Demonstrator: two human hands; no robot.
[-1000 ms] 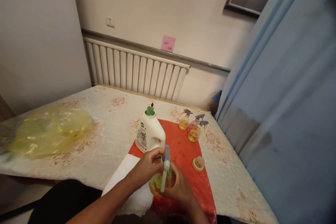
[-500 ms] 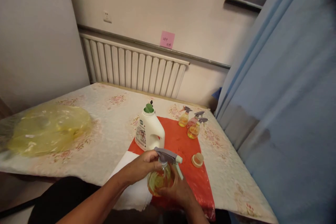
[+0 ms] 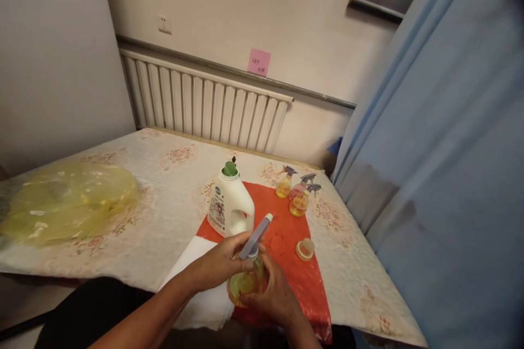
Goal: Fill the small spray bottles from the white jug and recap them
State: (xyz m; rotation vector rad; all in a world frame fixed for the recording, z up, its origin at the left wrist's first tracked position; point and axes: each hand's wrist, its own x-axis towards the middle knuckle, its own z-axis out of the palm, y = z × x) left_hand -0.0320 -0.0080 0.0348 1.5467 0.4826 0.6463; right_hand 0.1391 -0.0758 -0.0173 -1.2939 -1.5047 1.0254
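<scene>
Between my hands is a clear spray bottle [image 3: 248, 283] of yellow liquid, with a grey trigger head [image 3: 256, 237] and pale nozzle tip. My left hand [image 3: 229, 262] pinches it at the collar, just below the head. Around the bottle's body, from the right, wraps my right hand [image 3: 274, 292]. The nozzle points away from me, up and to the right. Just beyond stands a white jug [image 3: 231, 204] with a handle, its mouth uncapped and a green spout inside. To the right a pale cap [image 3: 305, 249] lies on the red cloth [image 3: 282, 229].
Three small spray bottles [image 3: 298, 204] stand at the red cloth's far right corner. A white cloth [image 3: 204, 305] lies under my left forearm. At left is a crumpled yellow plastic bag [image 3: 69, 202] on the flowered tablecloth [image 3: 164, 218]. A blue curtain [image 3: 429, 147] hangs along the right side.
The trigger head has turned on the bottle: its nozzle first faced me, then right, and now points away. Both hands stay on the bottle. The view has shifted slightly.
</scene>
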